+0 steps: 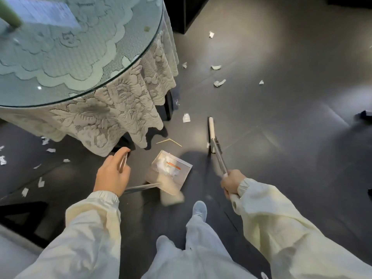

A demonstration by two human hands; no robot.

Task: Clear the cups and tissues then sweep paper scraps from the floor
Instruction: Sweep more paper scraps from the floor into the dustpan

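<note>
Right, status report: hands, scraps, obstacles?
Left hand grips grey metal dustpan; right hand grips white-headed broom. White paper scraps litter dark floor. Lace-draped round table close left.

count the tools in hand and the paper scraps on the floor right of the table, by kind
broom: 1
dustpan: 1
paper scraps right of the table: 6 plain ones; two tinier white bits are too small to call
total: 8

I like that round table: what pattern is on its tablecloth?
Cream lace tablecloth with a floral pattern and scalloped hem, best seen in the head view.
</note>
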